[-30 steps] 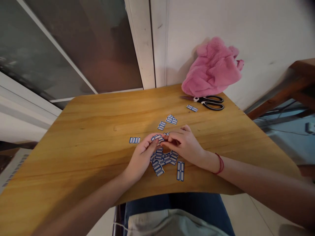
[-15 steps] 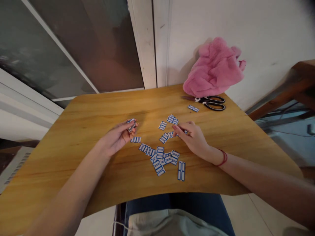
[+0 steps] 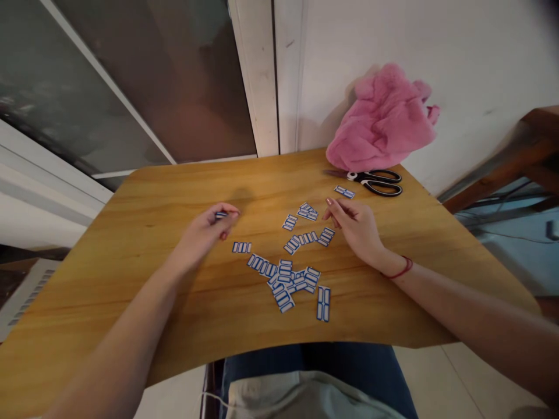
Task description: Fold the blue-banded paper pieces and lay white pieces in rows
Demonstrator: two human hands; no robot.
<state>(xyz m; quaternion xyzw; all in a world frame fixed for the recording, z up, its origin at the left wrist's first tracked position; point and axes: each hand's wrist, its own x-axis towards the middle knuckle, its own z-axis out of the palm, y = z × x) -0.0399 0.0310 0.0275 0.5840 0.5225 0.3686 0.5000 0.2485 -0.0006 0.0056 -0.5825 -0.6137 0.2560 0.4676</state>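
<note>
Just beside the black-handled scissors [image 3: 379, 181], one blue-bordered label [image 3: 345, 192] is seen; nearer the person than the scissors, more blue-bordered labels [image 3: 285, 271] are scattered and overlapped. Well left of the scissors, a mostly hidden blue-and-white slip [image 3: 220, 215] is gripped by the curled left hand [image 3: 210, 228]! Nearer the scissors, the right hand [image 3: 357, 228] is held loosely curled; whether anything is pinched cannot be told.

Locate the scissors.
In the head view, the scissors lie at the back right of the table, in front of the pink cloth, beside a blue-edged label.
</note>
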